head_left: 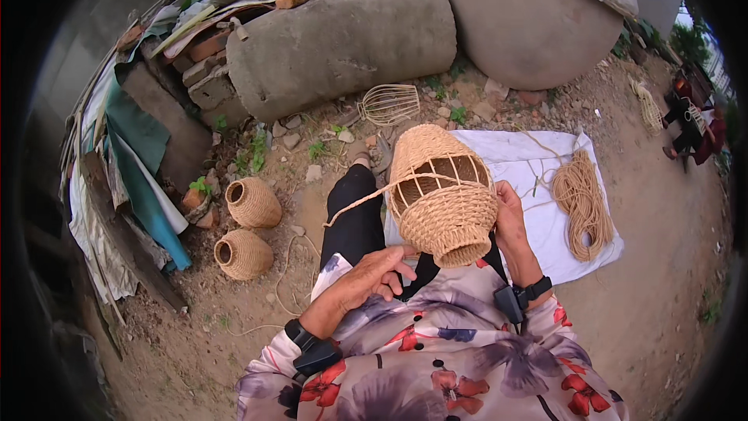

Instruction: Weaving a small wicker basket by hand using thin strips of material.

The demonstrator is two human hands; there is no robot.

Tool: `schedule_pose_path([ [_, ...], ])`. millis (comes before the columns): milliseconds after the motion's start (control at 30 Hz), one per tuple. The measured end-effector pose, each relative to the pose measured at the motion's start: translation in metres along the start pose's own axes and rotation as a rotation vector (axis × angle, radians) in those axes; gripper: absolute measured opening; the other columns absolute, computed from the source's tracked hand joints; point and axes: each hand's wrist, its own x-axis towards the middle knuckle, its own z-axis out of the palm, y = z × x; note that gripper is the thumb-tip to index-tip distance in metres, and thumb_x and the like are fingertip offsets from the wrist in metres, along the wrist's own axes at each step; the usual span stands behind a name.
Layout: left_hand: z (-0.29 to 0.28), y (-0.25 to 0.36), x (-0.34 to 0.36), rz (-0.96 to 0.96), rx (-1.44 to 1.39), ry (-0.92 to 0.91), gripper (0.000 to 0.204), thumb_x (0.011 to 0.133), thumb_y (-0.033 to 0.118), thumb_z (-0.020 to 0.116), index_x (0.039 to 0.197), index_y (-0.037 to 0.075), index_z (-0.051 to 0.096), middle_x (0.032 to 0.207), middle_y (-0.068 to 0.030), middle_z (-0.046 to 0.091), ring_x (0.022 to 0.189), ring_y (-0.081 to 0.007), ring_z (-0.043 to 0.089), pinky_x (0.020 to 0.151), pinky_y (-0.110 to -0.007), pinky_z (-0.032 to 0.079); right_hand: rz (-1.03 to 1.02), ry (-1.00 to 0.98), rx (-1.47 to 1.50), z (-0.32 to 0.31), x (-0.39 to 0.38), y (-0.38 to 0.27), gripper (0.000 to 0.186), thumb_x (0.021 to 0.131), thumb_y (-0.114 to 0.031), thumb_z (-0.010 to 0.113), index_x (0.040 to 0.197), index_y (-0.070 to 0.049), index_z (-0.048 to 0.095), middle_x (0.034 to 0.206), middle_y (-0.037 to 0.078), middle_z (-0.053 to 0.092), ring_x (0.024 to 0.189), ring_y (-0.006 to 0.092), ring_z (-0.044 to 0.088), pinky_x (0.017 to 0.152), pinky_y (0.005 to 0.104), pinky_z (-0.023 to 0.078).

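A partly woven straw basket (442, 217) lies tilted over my lap, its narrow neck toward me, with an open band of bare ribs across its middle. A loose rope strand (351, 206) runs from it to the left. My right hand (508, 214) grips the basket's right side. My left hand (378, 273) is just below its lower left, fingers apart and partly curled, holding nothing; I cannot tell whether a fingertip touches the basket.
A white sack (592, 265) with coiled rope (583, 210) lies right. Two woven baskets (257, 203) (245, 253) sit left. A bare frame (389, 105) lies ahead near a concrete pipe (339, 47). Rubble and sheeting (136, 148) line the left. A person (697, 121) is at far right.
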Motion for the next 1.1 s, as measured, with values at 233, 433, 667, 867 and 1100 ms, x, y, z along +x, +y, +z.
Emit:
schedule_pose_path([
  [233, -0.005, -0.033, 0.048, 0.002, -0.484, 0.036, 0.082, 0.085, 0.071, 0.036, 0.132, 0.005, 0.042, 0.120, -0.0087, 0.057, 0.099, -0.0172, 0.062, 0.068, -0.029, 0.055, -0.033, -0.191, 0.146, 0.020, -0.019, -0.031, 0.010, 0.086, -0.001, 0.045, 0.084, -0.011, 0.046, 0.062, -0.006, 0.045, 0.043, 0.0011, 0.034, 0.037, 0.0173, 0.025],
  [433, 0.009, 0.019, 0.039, 0.212, -0.459, 0.042, 0.089, 0.081, 0.077, 0.033, 0.141, 0.011, 0.032, 0.134, -0.0080, 0.049, 0.116, -0.0235, 0.054, 0.085, -0.041, 0.053, -0.084, -0.190, 0.223, 0.047, -0.015, -0.079, 0.009, 0.085, -0.002, 0.048, 0.085, -0.011, 0.048, 0.064, -0.007, 0.047, 0.046, 0.0007, 0.037, 0.039, 0.0162, 0.027],
  [667, 0.009, 0.044, 0.041, 0.340, -0.569, 0.146, 0.078, 0.087, 0.069, 0.034, 0.142, 0.014, 0.033, 0.141, -0.0086, 0.042, 0.127, -0.0235, 0.044, 0.101, -0.046, 0.043, -0.129, -0.165, 0.302, 0.065, -0.017, -0.076, 0.009, 0.084, -0.002, 0.049, 0.084, -0.011, 0.048, 0.063, -0.006, 0.047, 0.045, 0.0017, 0.038, 0.039, 0.0166, 0.028],
  [867, -0.016, 0.017, 0.073, 0.210, -0.667, -0.021, 0.072, 0.087, 0.066, 0.037, 0.137, 0.014, 0.040, 0.136, -0.0087, 0.047, 0.124, -0.0253, 0.047, 0.100, -0.048, 0.041, -0.058, -0.136, 0.360, 0.063, -0.018, -0.063, 0.010, 0.083, -0.002, 0.050, 0.083, -0.012, 0.049, 0.061, -0.006, 0.045, 0.044, 0.0021, 0.038, 0.038, 0.0170, 0.028],
  [1100, -0.004, 0.023, 0.078, 0.365, -0.797, 0.008, 0.062, 0.091, 0.056, 0.040, 0.135, 0.011, 0.043, 0.134, -0.0098, 0.049, 0.122, -0.0262, 0.047, 0.103, -0.047, 0.038, 0.029, -0.119, 0.398, 0.051, -0.023, -0.067, 0.010, 0.084, -0.002, 0.048, 0.084, -0.011, 0.050, 0.062, -0.006, 0.046, 0.044, 0.0017, 0.038, 0.036, 0.0173, 0.030],
])
